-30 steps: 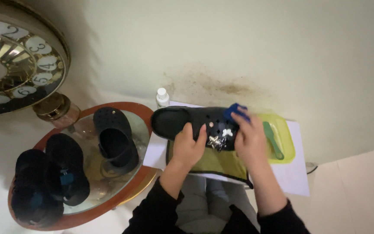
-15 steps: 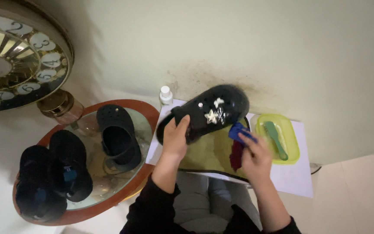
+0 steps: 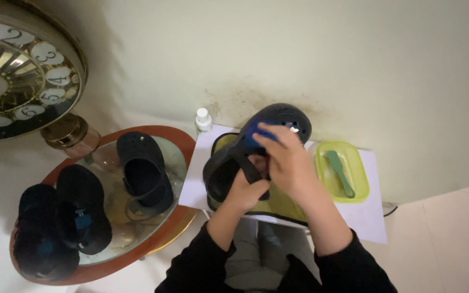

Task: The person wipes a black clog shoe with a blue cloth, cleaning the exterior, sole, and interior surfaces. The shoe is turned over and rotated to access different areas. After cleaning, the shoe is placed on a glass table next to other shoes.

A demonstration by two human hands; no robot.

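Left hand (image 3: 245, 191) grips black clog (image 3: 234, 163) by strap; right hand (image 3: 289, 163) presses blue sponge (image 3: 252, 130) onto toe.

A round glass table (image 3: 183, 149) stands at the left, with a clog (image 3: 143, 172) lying near its right edge and two more shoes (image 3: 61, 222) at its left edge. Behind the table's far edge stand a jar (image 3: 70, 133) and a large clock (image 3: 20, 70). To the right lies a paper sheet (image 3: 365, 217). A bottle (image 3: 203, 119) stands at its far left corner. A tray (image 3: 343, 172) holding a brush (image 3: 340, 172) rests near its right edge. Between them both hands (image 3: 291, 163) hold a clog (image 3: 278, 116) above the sheet.
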